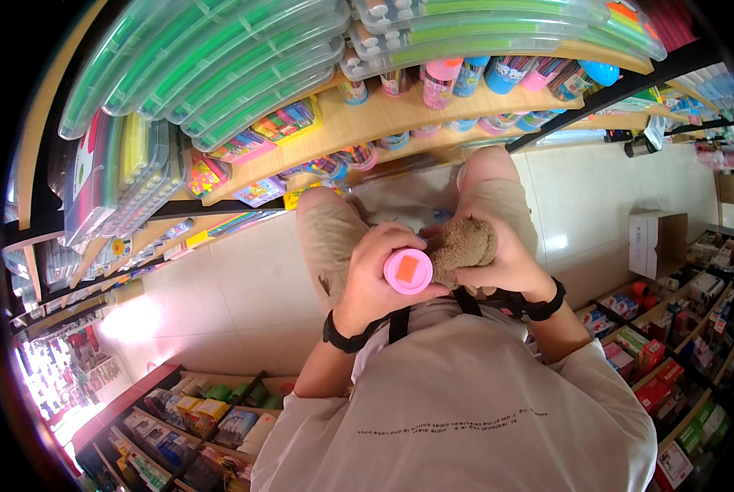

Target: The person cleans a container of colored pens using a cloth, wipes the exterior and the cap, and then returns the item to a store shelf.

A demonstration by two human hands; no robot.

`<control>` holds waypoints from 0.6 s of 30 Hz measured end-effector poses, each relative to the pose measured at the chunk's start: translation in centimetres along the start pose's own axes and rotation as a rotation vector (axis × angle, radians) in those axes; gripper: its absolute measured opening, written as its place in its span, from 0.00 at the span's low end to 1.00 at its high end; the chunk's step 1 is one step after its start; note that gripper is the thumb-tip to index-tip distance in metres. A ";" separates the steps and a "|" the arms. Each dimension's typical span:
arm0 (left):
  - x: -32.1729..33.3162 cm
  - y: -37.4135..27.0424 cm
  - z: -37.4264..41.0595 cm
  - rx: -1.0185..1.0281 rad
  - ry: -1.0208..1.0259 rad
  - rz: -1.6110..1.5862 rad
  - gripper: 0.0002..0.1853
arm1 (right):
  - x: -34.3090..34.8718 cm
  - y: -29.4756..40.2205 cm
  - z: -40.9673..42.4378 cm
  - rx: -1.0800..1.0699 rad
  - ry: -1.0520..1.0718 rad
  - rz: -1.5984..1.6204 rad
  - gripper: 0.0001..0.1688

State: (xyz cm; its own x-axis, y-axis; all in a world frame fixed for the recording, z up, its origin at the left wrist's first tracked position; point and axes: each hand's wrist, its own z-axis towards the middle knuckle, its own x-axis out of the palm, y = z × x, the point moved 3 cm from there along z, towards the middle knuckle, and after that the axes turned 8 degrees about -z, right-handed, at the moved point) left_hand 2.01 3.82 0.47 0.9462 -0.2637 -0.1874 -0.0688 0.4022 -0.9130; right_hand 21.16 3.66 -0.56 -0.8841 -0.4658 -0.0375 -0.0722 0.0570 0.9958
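Observation:
My left hand (370, 270) is closed around a round container with a pink lid (408, 271), which has an orange sticker on top. The container's body is mostly hidden below the lid and fingers. In my right hand (511, 255) is a bunched brown cloth (465, 246), and the cloth touches the container's side. Both hands are close together above my lap, each with a black band at the wrist.
Ahead, a wooden shelf (367, 126) holds pencil tubs, and stacked clear plastic cases (238, 67) with green parts stand above. An open cardboard box (656, 243) rests on the tiled floor at right. Shelves of boxed goods (207, 409) stand behind me.

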 end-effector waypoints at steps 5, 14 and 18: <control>0.0 0.1 0.0 -0.001 0.061 -0.046 0.32 | 0.1 0.3 -0.3 0.069 0.124 0.184 0.30; -0.6 0.8 0.1 -0.053 0.144 -0.282 0.39 | 0.1 -0.7 -1.8 0.226 0.094 0.642 0.34; -0.7 0.5 0.4 -0.063 0.220 -0.219 0.39 | 0.4 -0.8 -2.6 0.237 0.033 0.880 0.44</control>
State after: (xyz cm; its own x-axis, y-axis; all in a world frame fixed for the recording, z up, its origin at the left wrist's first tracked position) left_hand 1.44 4.55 0.30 0.8502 -0.5239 -0.0516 0.1031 0.2618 -0.9596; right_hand 22.04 1.12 -1.19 -0.6518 -0.1929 0.7334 0.5256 0.5822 0.6203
